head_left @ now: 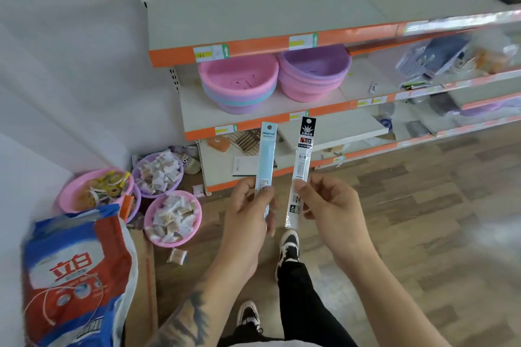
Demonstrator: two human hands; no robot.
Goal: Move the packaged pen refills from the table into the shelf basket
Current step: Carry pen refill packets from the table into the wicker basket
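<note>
Nearest you, at lower centre of the frame, your left hand pinches the foot of a pale blue refill pack, thumb across its printed label, and your right hand pinches a clear and black refill pack the same way. Both packs stand upright, just beside each other, apart. They look light, thin and rather stiff, with slick film sleeves, so a grip near the middle would likely steady them better than the low end. Beyond, at centre frame, the pink basket and the purple basket sit side by side on the shelf, well above both packs.
</note>
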